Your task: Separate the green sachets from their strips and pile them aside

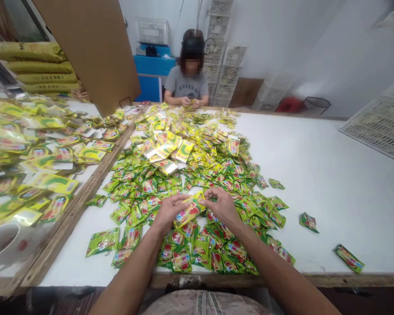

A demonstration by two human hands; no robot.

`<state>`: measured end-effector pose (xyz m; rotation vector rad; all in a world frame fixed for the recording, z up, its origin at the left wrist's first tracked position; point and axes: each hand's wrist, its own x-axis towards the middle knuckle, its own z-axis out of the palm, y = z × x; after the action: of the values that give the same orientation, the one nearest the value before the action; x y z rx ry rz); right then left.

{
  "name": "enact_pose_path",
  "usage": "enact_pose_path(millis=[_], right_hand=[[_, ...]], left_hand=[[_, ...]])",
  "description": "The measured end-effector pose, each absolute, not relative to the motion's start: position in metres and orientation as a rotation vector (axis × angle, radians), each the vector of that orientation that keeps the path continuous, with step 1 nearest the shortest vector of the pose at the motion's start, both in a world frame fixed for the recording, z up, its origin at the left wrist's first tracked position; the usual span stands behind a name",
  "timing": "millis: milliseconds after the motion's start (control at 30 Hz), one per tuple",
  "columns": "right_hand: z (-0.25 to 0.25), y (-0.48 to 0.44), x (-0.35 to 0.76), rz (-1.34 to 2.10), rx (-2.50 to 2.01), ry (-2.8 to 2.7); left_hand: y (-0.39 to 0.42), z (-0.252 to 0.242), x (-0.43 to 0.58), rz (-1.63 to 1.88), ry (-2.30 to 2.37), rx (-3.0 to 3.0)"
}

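Both of my hands are at a small printed carton, yellow and green with a red watermelon picture, above the table's near middle. My left hand grips its left side, fingers closed. At the carton's upper right end, my right hand pinches with thumb and fingertips; whether a flap or something small sits in that pinch is hard to make out. Beneath and around them spreads a heap of green candy sachets with the same watermelon print. Beyond my hands, several yellow cartons lie on the heap.
A wooden strip divides the white table; left of it lie many cartons and a white cup. Opposite me a person handles small packets. A white plastic crate leans at right; a cardboard sheet stands back left.
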<state>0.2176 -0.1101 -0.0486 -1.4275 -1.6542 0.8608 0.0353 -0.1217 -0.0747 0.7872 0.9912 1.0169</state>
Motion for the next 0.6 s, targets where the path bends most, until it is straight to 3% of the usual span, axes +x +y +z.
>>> enact_pose_path(millis=[100, 500, 600], right_hand=[[-0.05, -0.114, 0.214, 0.847, -1.43, -1.683], [-0.056, -0.109, 0.195, 1.447, -1.188, -1.531], [-0.059, -0.107, 0.191, 1.419, -1.188, -1.431]], left_hand=[[-0.122, -0.074, 0.037, 1.036, 1.007, 0.759], [-0.122, -0.065, 0.037, 1.079, 1.004, 0.642], [-0.12, -0.064, 0.038, 1.091, 1.018, 0.697]])
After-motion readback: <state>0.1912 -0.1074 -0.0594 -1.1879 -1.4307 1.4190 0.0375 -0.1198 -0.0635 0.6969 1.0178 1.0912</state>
